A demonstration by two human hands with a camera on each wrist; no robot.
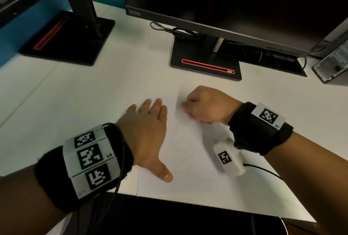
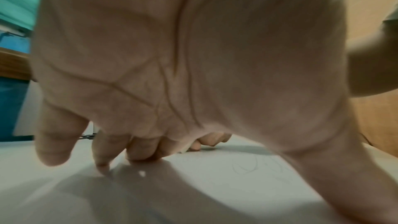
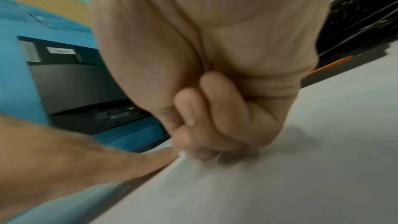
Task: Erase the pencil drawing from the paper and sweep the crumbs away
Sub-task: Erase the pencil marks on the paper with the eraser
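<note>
Head view: left hand (image 1: 148, 131) flat, fingers straight, pressing paper (image 1: 197, 178). Right hand (image 1: 205, 105) curled, rubbing w/ small white eraser (image 3: 182, 153); faint drawing (image 1: 178, 147) nearby.

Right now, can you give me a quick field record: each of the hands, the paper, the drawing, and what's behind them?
left hand: flat, fingers straight, pressing the paper's left part
right hand: curled, pinching a small white eraser against the sheet
paper: flat on the white desk, near its front edge
pencil drawing: faint lines visible between the hands
behind: monitor stand
crumbs: too small to tell
</note>
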